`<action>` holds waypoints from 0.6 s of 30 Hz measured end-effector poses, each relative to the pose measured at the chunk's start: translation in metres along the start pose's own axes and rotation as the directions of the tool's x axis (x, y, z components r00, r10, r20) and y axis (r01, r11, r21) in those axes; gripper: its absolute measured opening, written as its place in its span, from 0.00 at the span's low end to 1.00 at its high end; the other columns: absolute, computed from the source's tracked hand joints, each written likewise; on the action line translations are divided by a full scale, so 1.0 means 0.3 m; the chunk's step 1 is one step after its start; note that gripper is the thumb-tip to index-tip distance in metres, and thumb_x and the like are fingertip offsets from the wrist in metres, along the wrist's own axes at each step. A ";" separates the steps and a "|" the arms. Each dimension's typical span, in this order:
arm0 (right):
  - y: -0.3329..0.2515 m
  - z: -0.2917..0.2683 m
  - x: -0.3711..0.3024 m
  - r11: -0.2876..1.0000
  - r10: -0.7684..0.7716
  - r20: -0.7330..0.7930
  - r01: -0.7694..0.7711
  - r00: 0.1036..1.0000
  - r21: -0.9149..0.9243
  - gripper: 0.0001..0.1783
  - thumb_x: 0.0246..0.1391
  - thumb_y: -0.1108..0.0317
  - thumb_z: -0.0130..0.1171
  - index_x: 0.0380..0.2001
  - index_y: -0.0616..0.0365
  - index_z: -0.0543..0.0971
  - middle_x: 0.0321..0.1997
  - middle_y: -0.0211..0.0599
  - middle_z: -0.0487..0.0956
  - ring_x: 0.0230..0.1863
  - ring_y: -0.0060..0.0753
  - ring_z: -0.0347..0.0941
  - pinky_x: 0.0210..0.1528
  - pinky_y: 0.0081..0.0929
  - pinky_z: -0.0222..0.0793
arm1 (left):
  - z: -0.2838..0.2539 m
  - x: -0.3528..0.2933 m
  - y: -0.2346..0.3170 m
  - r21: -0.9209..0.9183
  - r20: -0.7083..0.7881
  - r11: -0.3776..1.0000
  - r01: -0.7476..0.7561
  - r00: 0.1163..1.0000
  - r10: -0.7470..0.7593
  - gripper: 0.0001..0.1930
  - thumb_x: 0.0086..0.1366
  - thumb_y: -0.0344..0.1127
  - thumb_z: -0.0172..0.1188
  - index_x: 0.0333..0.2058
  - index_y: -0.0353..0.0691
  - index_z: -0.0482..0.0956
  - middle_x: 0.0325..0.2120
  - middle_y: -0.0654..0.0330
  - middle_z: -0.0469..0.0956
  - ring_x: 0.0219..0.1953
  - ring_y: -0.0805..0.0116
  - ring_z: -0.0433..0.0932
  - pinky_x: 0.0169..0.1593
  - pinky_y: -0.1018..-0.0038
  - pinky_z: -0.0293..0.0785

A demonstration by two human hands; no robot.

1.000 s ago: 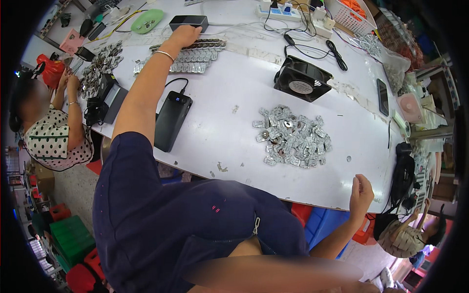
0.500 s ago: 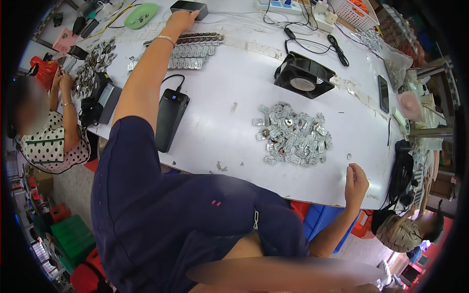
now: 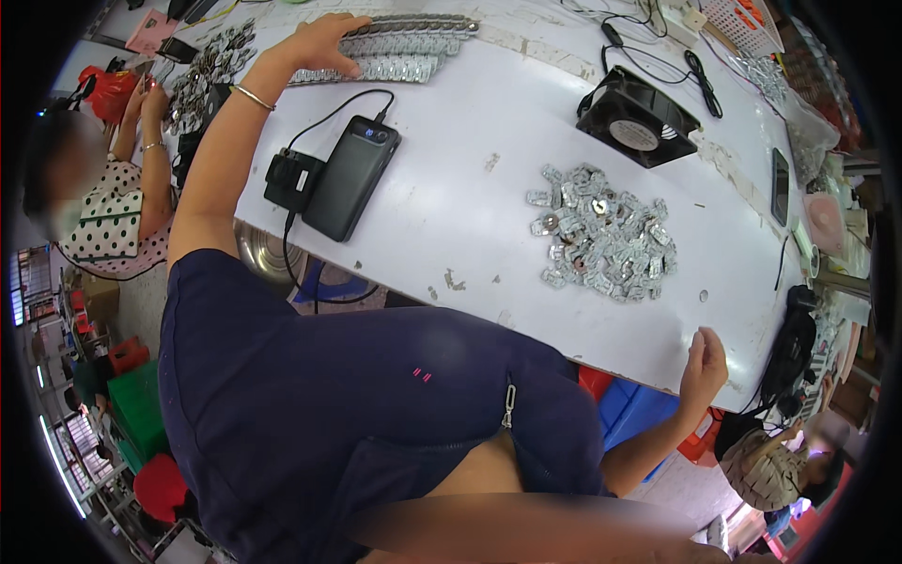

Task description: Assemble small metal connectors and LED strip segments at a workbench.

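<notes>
Left grip gaping over metal rows, right grip hanging half-curled, hold unclear, white basket beyond fan holding orange pieces

The left hand is spread by metal rows. A metal pile sits near the fan. The right hand is at the table edge.
</notes>
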State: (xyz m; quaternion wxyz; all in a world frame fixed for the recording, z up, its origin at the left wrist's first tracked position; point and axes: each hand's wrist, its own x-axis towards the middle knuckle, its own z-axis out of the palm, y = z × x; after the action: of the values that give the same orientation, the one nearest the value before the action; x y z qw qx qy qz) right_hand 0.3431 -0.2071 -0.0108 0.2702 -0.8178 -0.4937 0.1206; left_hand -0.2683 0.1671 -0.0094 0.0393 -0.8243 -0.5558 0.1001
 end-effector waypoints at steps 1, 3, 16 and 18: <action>-0.007 0.001 0.011 0.997 -0.076 -0.009 0.076 0.997 -0.017 0.10 0.56 0.71 0.58 0.38 0.65 0.79 0.33 0.38 0.80 0.29 0.22 0.72 0.34 0.20 0.69 | 0.022 0.000 -0.013 -0.130 -0.036 0.988 -0.083 0.996 0.078 0.40 0.44 0.47 0.70 0.59 0.47 0.67 0.58 0.55 0.67 0.59 0.55 0.67 0.59 0.61 0.64; -0.019 0.014 0.026 0.982 -0.184 -0.011 0.184 0.983 -0.044 0.10 0.56 0.71 0.58 0.38 0.65 0.79 0.34 0.39 0.80 0.30 0.24 0.73 0.35 0.21 0.70 | 0.074 0.014 -0.055 -0.331 -0.059 0.922 -0.201 0.980 0.192 0.35 0.47 0.40 0.69 0.55 0.41 0.71 0.55 0.50 0.71 0.58 0.53 0.68 0.62 0.65 0.62; 0.040 -0.007 -0.044 0.995 0.088 -0.125 -0.083 0.988 0.048 0.11 0.51 0.68 0.60 0.37 0.61 0.80 0.33 0.41 0.81 0.28 0.29 0.75 0.35 0.24 0.71 | 0.007 -0.050 0.011 -0.238 -0.248 0.888 -0.394 0.908 0.337 0.12 0.56 0.27 0.62 0.39 0.33 0.73 0.34 0.50 0.76 0.38 0.51 0.75 0.43 0.68 0.70; 0.050 0.021 0.007 0.995 0.089 -0.105 -0.083 0.990 0.055 0.12 0.51 0.66 0.60 0.37 0.61 0.81 0.34 0.42 0.80 0.29 0.31 0.75 0.35 0.26 0.72 | -0.089 -0.056 0.008 -0.224 -0.278 0.961 -0.163 0.956 0.098 0.11 0.60 0.28 0.59 0.42 0.34 0.73 0.34 0.50 0.77 0.34 0.54 0.76 0.41 0.70 0.71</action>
State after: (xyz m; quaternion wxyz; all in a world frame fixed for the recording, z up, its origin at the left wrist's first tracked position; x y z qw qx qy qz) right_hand 0.3523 -0.2088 -0.0242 0.3114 -0.8365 -0.4396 0.1004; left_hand -0.2667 0.1520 0.0182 0.0046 -0.8639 -0.4976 -0.0774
